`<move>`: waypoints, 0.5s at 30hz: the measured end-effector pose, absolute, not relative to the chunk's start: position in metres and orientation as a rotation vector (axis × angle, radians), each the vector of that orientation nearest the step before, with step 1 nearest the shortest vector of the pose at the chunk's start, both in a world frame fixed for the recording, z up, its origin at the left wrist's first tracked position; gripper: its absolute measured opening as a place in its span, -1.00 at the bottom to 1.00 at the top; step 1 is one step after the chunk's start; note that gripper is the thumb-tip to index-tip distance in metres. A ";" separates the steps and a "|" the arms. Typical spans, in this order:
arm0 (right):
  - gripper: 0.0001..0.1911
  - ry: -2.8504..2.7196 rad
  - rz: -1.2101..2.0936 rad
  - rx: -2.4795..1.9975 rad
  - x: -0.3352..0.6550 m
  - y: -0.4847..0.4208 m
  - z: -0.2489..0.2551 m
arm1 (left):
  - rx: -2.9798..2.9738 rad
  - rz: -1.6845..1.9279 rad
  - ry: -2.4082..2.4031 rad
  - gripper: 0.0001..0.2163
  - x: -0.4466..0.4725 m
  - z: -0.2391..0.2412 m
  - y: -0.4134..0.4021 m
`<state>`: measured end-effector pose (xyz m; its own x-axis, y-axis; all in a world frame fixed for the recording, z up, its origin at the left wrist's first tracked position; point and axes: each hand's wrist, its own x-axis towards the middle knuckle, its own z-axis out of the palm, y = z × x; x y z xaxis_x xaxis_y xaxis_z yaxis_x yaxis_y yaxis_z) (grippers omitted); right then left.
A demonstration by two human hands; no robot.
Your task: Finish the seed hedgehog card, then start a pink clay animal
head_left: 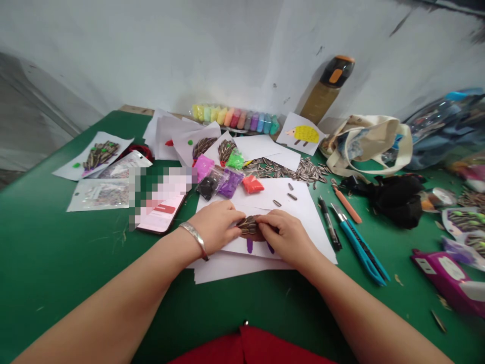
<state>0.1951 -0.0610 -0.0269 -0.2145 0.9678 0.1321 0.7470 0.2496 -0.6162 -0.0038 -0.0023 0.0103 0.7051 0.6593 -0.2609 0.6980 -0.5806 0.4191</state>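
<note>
My left hand (215, 225) and my right hand (286, 235) meet over a small clay hedgehog (249, 226) covered with striped sunflower seeds, lying on white paper (303, 212). Both hands have their fingers curled and pressed against the hedgehog, left from the left side, right from the right. Purple clay legs (249, 246) show below it. A silver bracelet (195, 237) sits on my left wrist. Two loose seeds (291, 196) lie on the paper just beyond my hands.
A pile of sunflower seeds (288, 169), clay bags (227, 179), a phone (161, 210), finished hedgehog sheets (96, 156), a row of clay packs (235, 119), a bottle (328, 88), a tote bag (367, 144), a pen (329, 222) and blue cutters (359, 245) lie on the green table (56, 253).
</note>
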 end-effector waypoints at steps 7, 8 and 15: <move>-0.77 -2.030 0.618 -1.560 0.195 -0.061 -0.026 | 2.407 -0.091 1.050 -0.81 -0.003 0.009 -0.003; -0.77 -2.030 0.617 -1.562 0.195 -0.060 -0.026 | 2.407 -0.092 1.049 -0.81 -0.003 0.009 -0.003; -0.77 -2.034 0.605 -1.549 0.194 -0.060 -0.029 | 2.423 -0.110 1.044 -0.82 -0.003 0.010 -0.003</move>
<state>0.1944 -0.0604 -0.0288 -0.2202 0.9672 0.1269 0.7408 0.2504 -0.6233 -0.0033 -0.0029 0.0099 0.7031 0.6612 -0.2617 0.7012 -0.5836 0.4096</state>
